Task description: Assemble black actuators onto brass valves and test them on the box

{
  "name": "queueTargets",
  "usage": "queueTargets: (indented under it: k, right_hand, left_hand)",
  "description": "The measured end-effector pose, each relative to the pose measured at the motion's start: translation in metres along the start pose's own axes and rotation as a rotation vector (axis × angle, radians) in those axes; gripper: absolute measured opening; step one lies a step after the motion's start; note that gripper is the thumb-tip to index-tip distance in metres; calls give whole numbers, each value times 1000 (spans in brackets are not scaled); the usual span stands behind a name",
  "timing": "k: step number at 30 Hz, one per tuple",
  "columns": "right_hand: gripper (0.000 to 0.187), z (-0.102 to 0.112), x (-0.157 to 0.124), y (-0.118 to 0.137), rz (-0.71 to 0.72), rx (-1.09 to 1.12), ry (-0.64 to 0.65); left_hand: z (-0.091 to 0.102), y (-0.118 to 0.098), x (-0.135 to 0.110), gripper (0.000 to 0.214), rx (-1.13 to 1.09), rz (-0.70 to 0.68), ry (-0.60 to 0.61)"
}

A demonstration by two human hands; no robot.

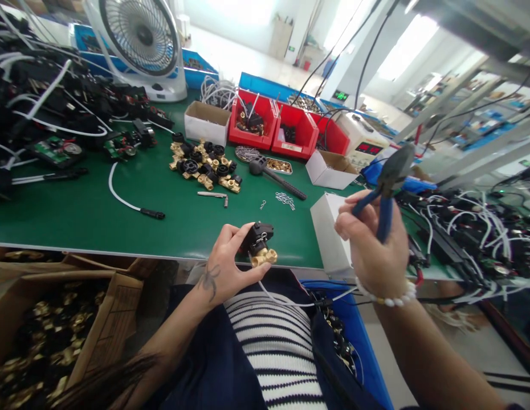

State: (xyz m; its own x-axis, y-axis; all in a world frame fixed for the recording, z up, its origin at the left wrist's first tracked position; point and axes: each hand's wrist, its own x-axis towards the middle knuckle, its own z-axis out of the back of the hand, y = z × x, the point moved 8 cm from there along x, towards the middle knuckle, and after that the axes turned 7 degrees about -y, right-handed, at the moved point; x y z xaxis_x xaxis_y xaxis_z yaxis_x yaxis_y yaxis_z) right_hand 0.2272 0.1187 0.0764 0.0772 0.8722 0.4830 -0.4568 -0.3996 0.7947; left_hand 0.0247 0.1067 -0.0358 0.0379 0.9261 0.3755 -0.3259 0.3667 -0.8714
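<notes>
My left hand [228, 259] is closed around a brass valve with a black housing [260, 242], held at the table's front edge. A small metal clip shows on the housing, and a white cable [276, 300] runs from below it toward the right. My right hand [378, 239] grips blue-handled pliers [387, 196], raised above the right side of the table with the jaws pointing up. Near my left hand lie a single spring clip [263, 204], a loose pile of clips [285, 200] and a grey metal L-shaped piece [214, 196].
Brass valves [205, 164] are heaped mid-table beside a black mallet [276, 176]. Red bins [294, 149], a white box [331, 230] and a fan [141, 45] stand around. Cabled assemblies crowd both sides. A carton [119, 302] and a blue crate [370, 353] sit below.
</notes>
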Motion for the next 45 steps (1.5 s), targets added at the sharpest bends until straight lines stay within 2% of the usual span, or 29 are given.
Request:
queueTargets:
  k: [1, 4, 5, 6, 9, 10, 11, 12, 15, 16, 17, 18, 20, 21, 22, 23, 26, 27, 29, 32, 34, 36, 38, 40, 43, 45]
  right_hand:
    - [14, -8, -4, -2, 26, -112, 81]
    - [19, -39, -20, -17, 61, -383, 519]
    - [21, -41, -22, -19, 72, -413, 576]
    - [21, -36, -17, -18, 79, -411, 526]
    - [15, -1, 0, -5, 105, -255, 61]
    - [13, 7, 1, -3, 114, -209, -59]
    - [13, 8, -1, -4, 123, -193, -90]
    - [15, 1, -3, -5, 128, -207, -38]
    - [24, -38, -16, -18, 121, -367, 410]
    - [24, -43, -19, -19, 126, -400, 497]
    - [23, -42, -18, -18, 134, -413, 487]
    - [19, -35, -13, -15, 142, -412, 401]
    - [12, -12, -4, -8, 143, -358, 107]
    - [11, -6, -4, -8, 138, -331, 15]
    - [11, -6, -6, -9, 134, -318, 12]
    - [13, -14, -10, -12, 132, -318, 83]
    - [19, -48, -28, -23, 126, -353, 460]
    - [18, -52, -31, -26, 107, -368, 502]
    - [15, -48, -26, -36, 32, -432, 436]
    - [27, -37, -18, -59, -103, -670, 331]
    - [36, -40, -20, -74, -120, -812, 398]
    - [40, -49, -22, -79, -83, -843, 470]
    - [34, -58, -20, -71, -26, -810, 493]
    - [20, -67, -15, -52, 34, -691, 513]
    - [7, -86, -11, -18, 154, -482, 647]
    - [8, -97, -11, -4, 270, -510, 744]
  left_hand:
    - [0, 0, 0, 68, 5, -2, 2]
    - [-1, 2, 0, 67, 13, 0, 10]
    - [-1, 2, 0, 67, 8, -4, 11]
    - [-1, 2, 1, 67, 1, -10, 12]
    - [-2, 2, 1, 68, -4, -31, 13]
    - [-1, 1, 1, 69, 1, -35, 13]
    - [-1, 1, 1, 68, 9, -37, 14]
    - [-1, 0, 0, 68, 18, -40, 14]
    - [0, 0, -1, 68, 36, -44, 12]
    - [0, 0, -1, 68, 34, -43, 13]
    - [0, 0, -1, 68, 28, -44, 14]
    - [0, 0, -1, 68, 19, -45, 16]
    - [-1, 0, -1, 68, 6, -52, 20]
    - [-1, 0, -1, 68, 4, -55, 21]
    - [-1, 0, -1, 68, 5, -56, 20]
    - [-2, -1, -1, 68, 11, -58, 25]
    - [-5, -4, -1, 69, 49, -78, 38]
    - [-5, -5, -1, 69, 61, -84, 42]
    - [-6, -6, -1, 69, 65, -81, 36]
    - [-4, -3, -1, 68, 43, -53, 13]
    - [-3, -2, -1, 68, 41, -48, -1]
    - [-3, -2, 0, 68, 50, -54, 1]
    - [-4, -3, 0, 68, 58, -63, 8]
    - [-4, -5, 1, 67, 61, -71, 6]
    - [-5, -8, 1, 67, 67, -84, 19]
    - [-5, -9, 1, 66, 71, -89, 28]
